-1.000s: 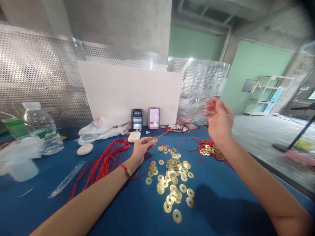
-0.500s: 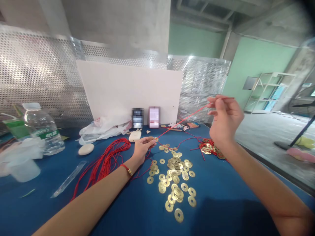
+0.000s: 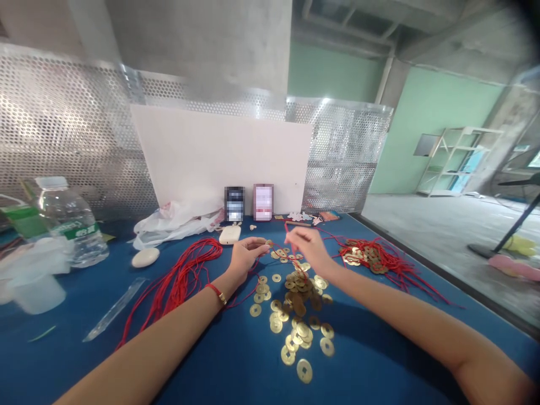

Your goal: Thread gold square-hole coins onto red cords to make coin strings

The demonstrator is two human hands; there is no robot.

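My left hand pinches a brass coin with a square hole, and red cord passes at its fingertips. Close by on the right, my right hand is closed on a red cord, whose end sticks up above the fingers. Under and in front of both hands, many loose brass coins lie scattered over the blue table. A bundle of long red cords rests left of my left forearm. Right of my right hand lies a heap of coins strung with red cord.
Two phones stand against a white board. A white earphone case, a white oval object, a plastic bag, a clear strip and a water bottle occupy the left. The table's edge runs along the right.
My right hand has come down and left from high on the right to beside my left hand. The cord between them, stretched tight before, is now slack. My left hand still pinches the coin.
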